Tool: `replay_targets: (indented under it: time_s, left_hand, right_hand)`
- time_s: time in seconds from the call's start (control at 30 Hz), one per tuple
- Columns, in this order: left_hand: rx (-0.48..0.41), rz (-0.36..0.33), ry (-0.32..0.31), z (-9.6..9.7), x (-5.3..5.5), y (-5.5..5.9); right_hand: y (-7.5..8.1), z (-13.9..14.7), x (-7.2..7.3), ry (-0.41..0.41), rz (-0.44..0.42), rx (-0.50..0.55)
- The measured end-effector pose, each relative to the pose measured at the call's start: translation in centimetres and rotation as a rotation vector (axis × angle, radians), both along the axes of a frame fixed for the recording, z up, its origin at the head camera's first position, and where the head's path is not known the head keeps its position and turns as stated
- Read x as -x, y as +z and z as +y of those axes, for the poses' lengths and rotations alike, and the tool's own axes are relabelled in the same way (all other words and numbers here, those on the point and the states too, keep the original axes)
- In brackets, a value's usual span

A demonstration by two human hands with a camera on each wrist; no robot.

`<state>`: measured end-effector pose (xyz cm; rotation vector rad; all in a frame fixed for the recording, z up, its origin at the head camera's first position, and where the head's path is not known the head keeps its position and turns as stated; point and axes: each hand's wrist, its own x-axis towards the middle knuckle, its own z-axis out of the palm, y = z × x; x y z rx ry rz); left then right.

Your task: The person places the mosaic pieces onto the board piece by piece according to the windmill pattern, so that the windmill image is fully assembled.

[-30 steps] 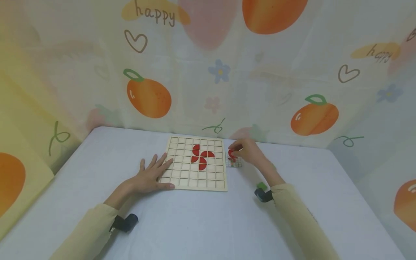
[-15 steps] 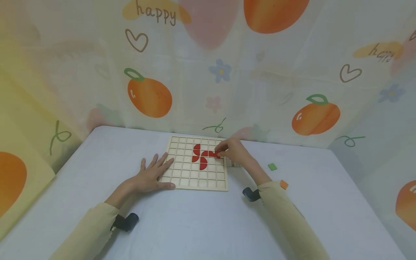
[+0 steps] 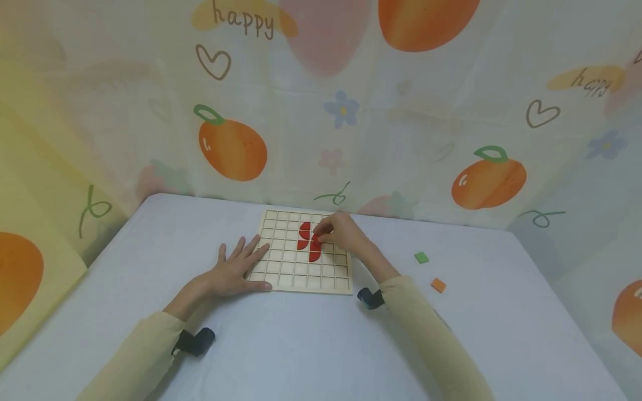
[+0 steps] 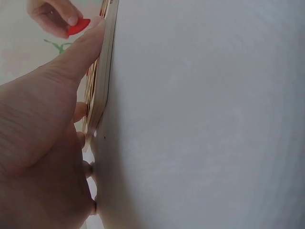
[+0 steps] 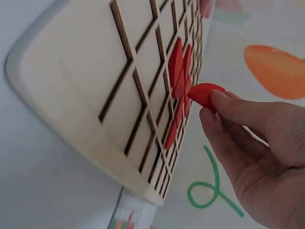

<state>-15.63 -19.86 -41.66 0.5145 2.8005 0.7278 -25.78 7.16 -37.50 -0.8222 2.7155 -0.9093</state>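
A wooden grid board (image 3: pixel 281 272) lies on the white table. My left hand (image 3: pixel 233 274) rests on its left edge, fingers spread, thumb at the near edge. Between thumb and fingertips my right hand (image 3: pixel 346 233) pinches a red tile with a curved edge (image 5: pixel 202 93), close above the middle of the grid. Several red tiles of that kind (image 5: pixel 176 69) sit in the board's squares under it, set like pinwheel blades. In the head view the right hand covers part of them. The left wrist view also shows the held tile, beyond my left thumb (image 4: pixel 86 52).
Right of the board lie a green square tile (image 3: pixel 421 257) and an orange square tile (image 3: pixel 438 285). A printed card (image 5: pixel 129 213) shows beside the board's edge, mostly hidden behind the right hand and wrist in the head view. A patterned cloth (image 3: pixel 391 139) hangs behind the table.
My right hand has moved left from over the card to over the board's middle, carrying the red tile. The green and orange tiles came out from behind the sleeve. My left hand stays put.
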Motion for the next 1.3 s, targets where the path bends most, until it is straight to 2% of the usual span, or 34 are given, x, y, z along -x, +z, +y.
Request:
replay_targets:
  time_s: [0.17,0.33,0.57,0.8,1.3]
  left_hand:
    - [0.002,-0.006,-0.01,-0.1,0.2,-0.2]
    - [0.006,-0.001,-0.016,-0.3,0.1,-0.2]
    - [0.006,0.006,-0.014,-0.4,0.0,0.0]
    - [-0.007,0.006,-0.017,-0.3,0.0,-0.2]
    - [-0.006,0.007,-0.015,-0.3,0.0,-0.3]
  right_hand:
    - [-0.4,-1.5,-0.3,0.0,-0.039,0.01]
    - [-0.5,-2.6,-0.5,0.007,-0.036,0.033]
    - [-0.8,-4.0,-0.3,0.013,-0.031,0.024]
    - [-1.3,-5.1,-0.2,0.015,-0.061,0.051]
    - [-1.4,-6.0,0.0,0.014,-0.05,-0.021]
